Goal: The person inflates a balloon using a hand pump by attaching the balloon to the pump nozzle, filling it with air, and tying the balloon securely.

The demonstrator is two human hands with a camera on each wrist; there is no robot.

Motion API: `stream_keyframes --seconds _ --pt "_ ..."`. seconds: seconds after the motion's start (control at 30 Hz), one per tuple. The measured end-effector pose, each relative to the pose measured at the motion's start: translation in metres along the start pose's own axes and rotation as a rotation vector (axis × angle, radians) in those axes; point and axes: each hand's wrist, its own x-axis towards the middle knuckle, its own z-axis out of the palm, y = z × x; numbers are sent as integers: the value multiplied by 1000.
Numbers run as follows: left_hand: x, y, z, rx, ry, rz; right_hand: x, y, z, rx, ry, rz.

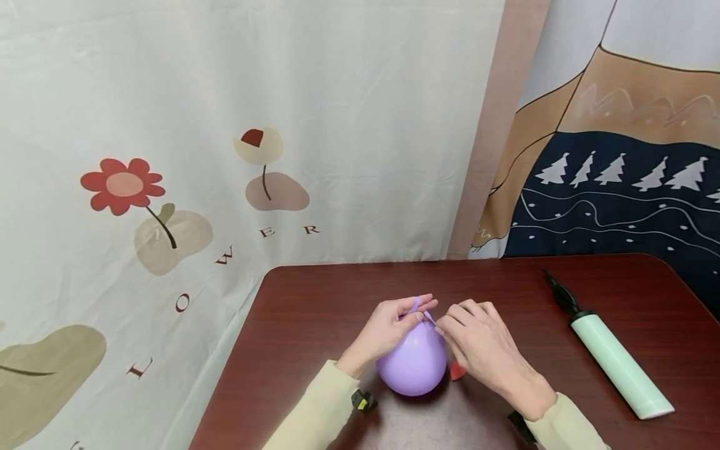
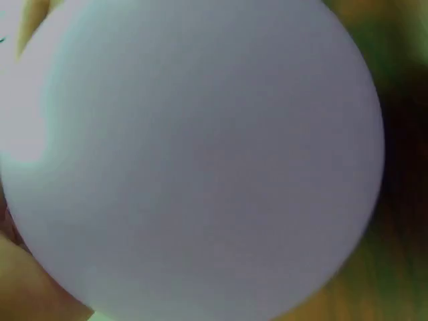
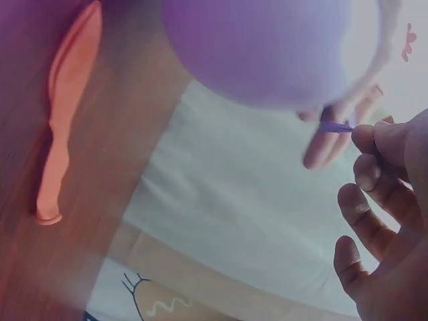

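Note:
A round, inflated purple balloon point(image 1: 413, 365) is between the two hands, low over the table, with its neck pointing up. My left hand point(image 1: 390, 325) holds it near the neck, and a loop of the stretched neck passes around its fingers. Thumb and index finger of my right hand point(image 3: 391, 200) pinch the drawn-out purple tail point(image 3: 336, 126), while the other fingers stay loosely bent. In the head view the right hand point(image 1: 480, 337) is just right of the balloon's top. The balloon point(image 2: 207, 160) fills most of the left wrist view and hides the left fingers there.
A flat, uninflated red balloon point(image 3: 63, 127) lies on the dark wooden table point(image 1: 315, 300), partly covered by the right hand in the head view. On the right lies a mint-green hand pump point(image 1: 619, 362) with a black nozzle. Printed curtains point(image 1: 365, 125) hang behind the table.

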Motion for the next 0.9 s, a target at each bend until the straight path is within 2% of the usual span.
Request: stream_keyframes --seconds 0.07,0.13,0.27,0.33,0.4,0.53,0.67,0.83,0.9 --pt "0 0 3 174 10 75 2 -2 -1 2 16 9" --pt "0 -1 6 366 40 179 3 -3 -1 9 28 25" --pt "-2 -3 12 725 143 374 5 -5 -2 28 36 46" --pt "-3 -3 15 846 182 446 8 -4 -2 43 64 43" --pt "-3 -4 18 930 208 504 11 -4 -2 62 96 37" --pt "-1 -5 21 1001 209 569 15 0 -4 89 130 43" --pt "0 -4 21 983 167 571 16 3 -5 83 94 41" --pt "1 -1 17 919 75 520 17 6 -5 80 25 51" --pt "1 1 14 812 8 448 18 7 -6 102 -19 73"
